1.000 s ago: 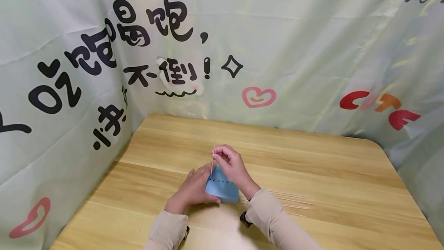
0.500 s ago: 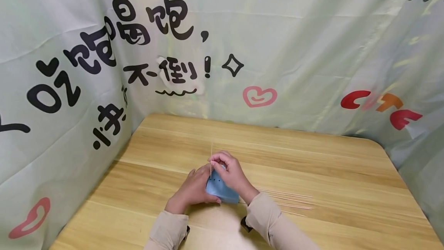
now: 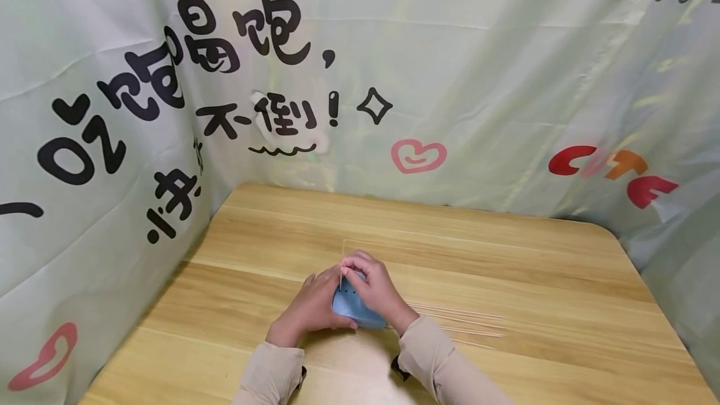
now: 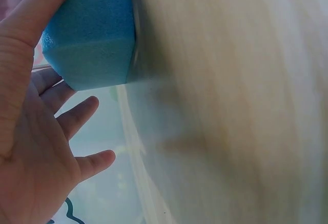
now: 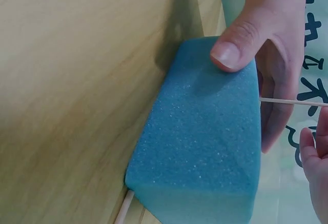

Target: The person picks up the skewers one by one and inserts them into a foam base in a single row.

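Observation:
A blue foam block (image 3: 359, 315) rests on the wooden table, a row of small dark holes along its top. My left hand (image 3: 310, 306) grips its left end, the thumb (image 5: 229, 55) on the near face and fingers behind. Between thumb and fingertips, my right hand (image 3: 372, 281) pinches a thin wooden stick (image 5: 292, 101). The stick stands upright, its lower end at the leftmost visible hole. The right hand covers the right part of the block's top in the head view. In the left wrist view the block (image 4: 95, 34) shows its end, with two left fingers spread off it.
Several thin sticks (image 3: 467, 314) lie to the right of the block, partly behind the right wrist. One stick end (image 5: 124, 207) shows beside the block's lower edge in the right wrist view. A printed curtain (image 3: 478, 99) encloses the back and sides of the table (image 3: 534, 280).
My right hand has come down along the stick toward the block, and the stick now sits a little lower at the hole. The left hand and the block keep their place.

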`<action>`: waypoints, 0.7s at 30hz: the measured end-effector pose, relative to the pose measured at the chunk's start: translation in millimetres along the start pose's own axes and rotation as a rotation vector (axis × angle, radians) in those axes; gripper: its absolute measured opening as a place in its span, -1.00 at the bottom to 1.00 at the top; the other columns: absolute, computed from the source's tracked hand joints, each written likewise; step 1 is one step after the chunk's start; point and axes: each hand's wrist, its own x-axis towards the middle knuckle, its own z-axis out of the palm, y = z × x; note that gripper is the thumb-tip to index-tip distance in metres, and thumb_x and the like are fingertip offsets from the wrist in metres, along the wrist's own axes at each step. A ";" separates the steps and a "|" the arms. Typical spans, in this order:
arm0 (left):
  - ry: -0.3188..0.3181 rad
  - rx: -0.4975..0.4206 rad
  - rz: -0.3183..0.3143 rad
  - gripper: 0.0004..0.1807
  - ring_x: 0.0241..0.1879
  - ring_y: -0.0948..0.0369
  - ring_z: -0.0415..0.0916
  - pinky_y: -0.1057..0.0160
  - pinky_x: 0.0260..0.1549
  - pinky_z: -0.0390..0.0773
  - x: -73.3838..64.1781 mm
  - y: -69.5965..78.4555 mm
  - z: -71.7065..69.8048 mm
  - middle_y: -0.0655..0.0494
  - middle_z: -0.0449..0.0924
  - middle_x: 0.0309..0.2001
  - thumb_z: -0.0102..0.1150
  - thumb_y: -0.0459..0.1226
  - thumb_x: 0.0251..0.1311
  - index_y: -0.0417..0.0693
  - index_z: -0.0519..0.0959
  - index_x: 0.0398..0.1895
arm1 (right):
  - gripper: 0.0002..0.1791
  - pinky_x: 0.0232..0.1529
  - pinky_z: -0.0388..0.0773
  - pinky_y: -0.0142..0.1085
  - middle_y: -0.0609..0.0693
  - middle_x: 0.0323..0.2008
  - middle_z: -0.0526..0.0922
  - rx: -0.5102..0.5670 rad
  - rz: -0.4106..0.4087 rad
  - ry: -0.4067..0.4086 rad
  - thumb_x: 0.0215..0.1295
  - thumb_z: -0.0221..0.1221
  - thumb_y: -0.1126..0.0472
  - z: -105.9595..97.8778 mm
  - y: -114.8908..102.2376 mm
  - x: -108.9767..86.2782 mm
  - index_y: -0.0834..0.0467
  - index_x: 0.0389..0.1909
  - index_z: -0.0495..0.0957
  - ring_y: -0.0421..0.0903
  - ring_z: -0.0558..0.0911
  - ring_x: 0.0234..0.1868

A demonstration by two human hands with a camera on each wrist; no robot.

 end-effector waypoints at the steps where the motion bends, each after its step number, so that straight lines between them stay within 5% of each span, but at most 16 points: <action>1: 0.002 0.000 0.001 0.21 0.31 -0.02 0.22 -0.32 0.16 0.17 -0.1 -0.1 0.1 -0.08 0.26 0.35 0.49 0.18 -0.32 -0.17 0.16 0.41 | -0.93 -0.11 0.58 -0.32 0.25 -0.32 0.61 -0.001 -0.005 -0.001 0.21 0.12 0.53 0.0 0.5 -0.2 0.45 -0.35 0.57 0.03 0.59 -0.24; 10: 0.006 -0.009 0.019 0.21 0.30 -0.04 0.22 -0.34 0.14 0.17 -0.7 -0.4 1.3 -0.08 0.25 0.36 0.49 0.17 -0.31 -0.18 0.15 0.41 | -0.93 -0.13 0.57 -0.35 0.23 -0.33 0.61 0.008 -0.001 0.012 0.19 0.14 0.53 0.6 0.8 -2.8 0.46 -0.34 0.58 0.02 0.59 -0.25; 21: 0.010 -0.018 0.003 0.25 0.32 -0.04 0.20 -0.34 0.15 0.16 -0.3 -1.5 2.2 -0.08 0.22 0.37 0.50 0.16 -0.32 -0.17 0.09 0.44 | -0.83 0.02 0.51 -0.39 0.24 -0.18 0.63 0.120 0.174 -0.013 0.26 0.13 0.45 -8.9 -7.6 -1.9 0.44 -0.19 0.60 0.03 0.59 -0.09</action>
